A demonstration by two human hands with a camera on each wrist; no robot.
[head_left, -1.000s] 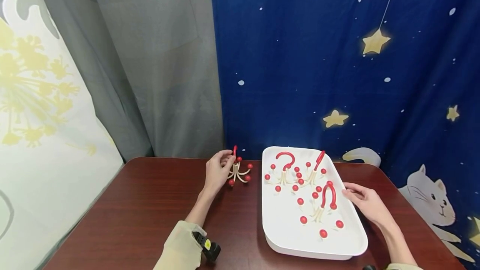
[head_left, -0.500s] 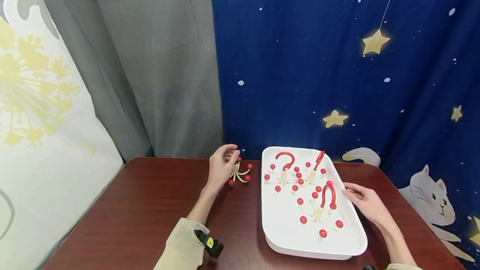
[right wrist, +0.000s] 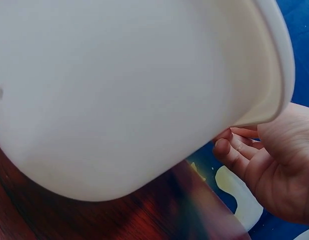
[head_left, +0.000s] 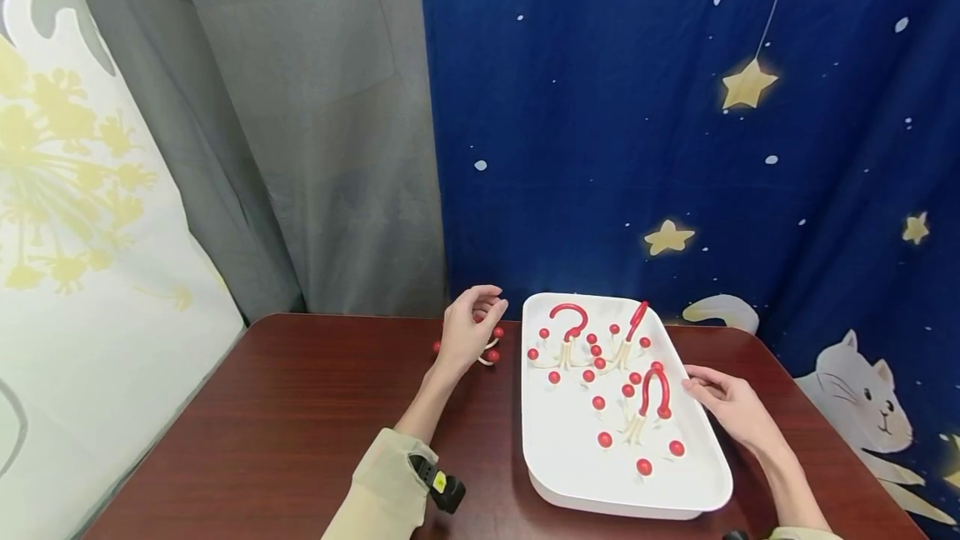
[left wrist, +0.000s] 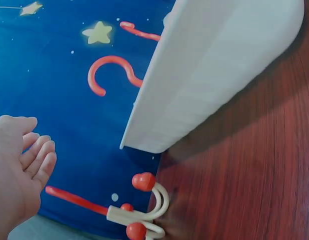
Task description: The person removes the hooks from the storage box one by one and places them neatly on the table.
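Note:
My left hand (head_left: 465,333) is over the table, left of the white tray, with loosely bent fingers and nothing in them. Partly hidden behind it stands a multi-prong hook (left wrist: 119,215), with a red rod on top and cream curved prongs ending in red balls. In the left wrist view the fingertips are apart from its red rod. My right hand (head_left: 738,417) touches the right side of the tray (head_left: 555,457), fingertips at the wall just below the rim. Inside the tray stand three similar hooks: back left (head_left: 567,352), back right (head_left: 624,352) and nearer the front (head_left: 637,423).
The brown table (head_left: 315,432) has its back edge close behind the hooks. A gray curtain (head_left: 337,190) and a blue starry curtain (head_left: 570,148) hang behind it. A black wrist camera (head_left: 442,486) sits on the left sleeve.
My left hand has let go of the hook's red rod, lifted slightly and moved right, across the hook. The right hand and the tray have hardly moved.

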